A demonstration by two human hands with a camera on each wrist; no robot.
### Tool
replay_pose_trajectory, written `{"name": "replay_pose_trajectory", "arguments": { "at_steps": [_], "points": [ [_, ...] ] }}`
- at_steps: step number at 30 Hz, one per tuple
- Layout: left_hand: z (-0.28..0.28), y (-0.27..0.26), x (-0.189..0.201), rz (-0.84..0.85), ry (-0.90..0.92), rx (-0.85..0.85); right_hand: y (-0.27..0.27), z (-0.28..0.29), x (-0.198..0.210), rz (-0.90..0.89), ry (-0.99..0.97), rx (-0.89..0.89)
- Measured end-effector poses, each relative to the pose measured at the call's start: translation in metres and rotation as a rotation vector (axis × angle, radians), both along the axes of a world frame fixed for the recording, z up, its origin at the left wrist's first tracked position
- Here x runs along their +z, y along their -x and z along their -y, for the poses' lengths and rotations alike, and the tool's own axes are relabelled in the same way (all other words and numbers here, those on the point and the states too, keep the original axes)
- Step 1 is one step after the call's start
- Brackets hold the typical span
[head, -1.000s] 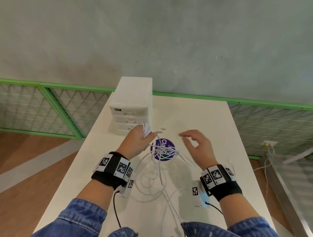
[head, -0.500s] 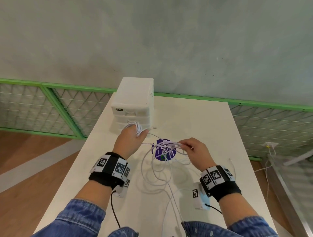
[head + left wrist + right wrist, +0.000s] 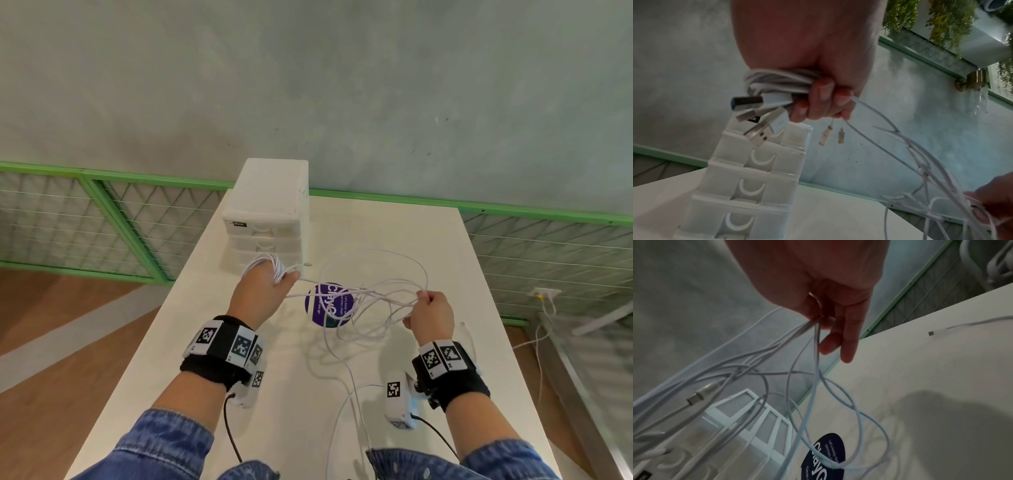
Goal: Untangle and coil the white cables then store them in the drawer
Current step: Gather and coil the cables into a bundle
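Both forearms reach forward over the white surface (image 3: pixel 394 233), each in a denim sleeve (image 3: pixel 164 445) with a black wrist band (image 3: pixel 222 349) carrying square black-and-white markers.

The left hand (image 3: pixel 260 294) is raised just in front of the drawer unit (image 3: pixel 270 212), its fingers (image 3: pixel 822 95) curled tight round a finished coil of the white cables (image 3: pixel 373 298). The coil wraps over the knuckles. In the left wrist view three flat metal plugs (image 3: pixel 750 112) stick out of the fist toward the drawer unit, and two small slim connectors (image 3: pixel 832 134) dangle below the fingers.

The right hand (image 3: pixel 431 315) is held up to the right of the drawer unit, well apart from the left hand. Its thumb and fingers (image 3: pixel 838 331) pinch several loose strands together; the little finger hangs free below. From that pinch the strands run across to the left hand, tangled midway, and loops sag to the surface and trail back toward the person's body. One separate cable end (image 3: pixel 962 326) lies flat on the surface farther right.

Under the tangle, in front of the drawer unit, a round purple sticker (image 3: pixel 329 305) bears white lettering, only partly legible: "keep" and "clean". The drawer unit's top drawer has a small black label (image 3: pixel 238 224) ending in "box". All its drawers are closed.
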State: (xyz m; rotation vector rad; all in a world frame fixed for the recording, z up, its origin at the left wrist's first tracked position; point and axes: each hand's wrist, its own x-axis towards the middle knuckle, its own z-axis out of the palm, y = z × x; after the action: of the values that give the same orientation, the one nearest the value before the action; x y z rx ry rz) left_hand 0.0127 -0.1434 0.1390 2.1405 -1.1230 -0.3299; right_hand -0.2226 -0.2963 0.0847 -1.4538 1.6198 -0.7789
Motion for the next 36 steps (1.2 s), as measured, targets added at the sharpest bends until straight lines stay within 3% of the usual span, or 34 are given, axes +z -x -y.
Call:
{"name": "replay_pose_trajectory", "arguments": {
  "at_steps": [8, 14, 17, 19, 22, 24, 26, 28, 31, 33, 36],
  "points": [
    [0.002, -0.002, 0.006, 0.073, 0.075, 0.032, 0.009, 0.010, -0.011, -0.175, -0.142, 0.042],
    [-0.014, -0.032, 0.013, 0.101, 0.197, 0.277, 0.034, 0.018, -0.030, -0.118, -0.333, 0.001],
    [-0.019, -0.040, 0.013, 0.071, 0.260, 0.306, 0.047, 0.018, -0.040, 0.019, -0.388, -0.112],
    [-0.019, -0.039, 0.014, 0.058, 0.266, 0.284, 0.049, 0.012, -0.037, 0.007, -0.374, -0.129],
    [-0.016, -0.031, 0.017, 0.014, 0.283, 0.282, 0.042, 0.004, -0.034, 0.030, -0.385, -0.034],
    [-0.013, -0.025, 0.021, -0.037, 0.295, 0.275, 0.038, 0.001, -0.031, -0.148, -0.390, 0.020],
    [-0.010, -0.015, 0.028, -0.073, 0.265, 0.255, 0.032, -0.003, -0.021, -0.307, -0.257, 0.086],
    [-0.006, -0.003, 0.035, -0.091, 0.251, 0.190, 0.018, -0.009, -0.006, -0.230, -0.080, 0.201],
    [0.004, 0.016, 0.041, -0.088, 0.248, 0.058, -0.014, -0.027, 0.024, 0.032, 0.059, 0.543],
    [0.013, 0.026, 0.044, -0.069, 0.215, -0.015, -0.037, -0.041, 0.042, 0.163, 0.023, 0.751],
    [0.021, 0.033, 0.052, 0.007, 0.182, -0.096, -0.059, -0.058, 0.058, 0.230, -0.048, 0.875]
  ]
}}
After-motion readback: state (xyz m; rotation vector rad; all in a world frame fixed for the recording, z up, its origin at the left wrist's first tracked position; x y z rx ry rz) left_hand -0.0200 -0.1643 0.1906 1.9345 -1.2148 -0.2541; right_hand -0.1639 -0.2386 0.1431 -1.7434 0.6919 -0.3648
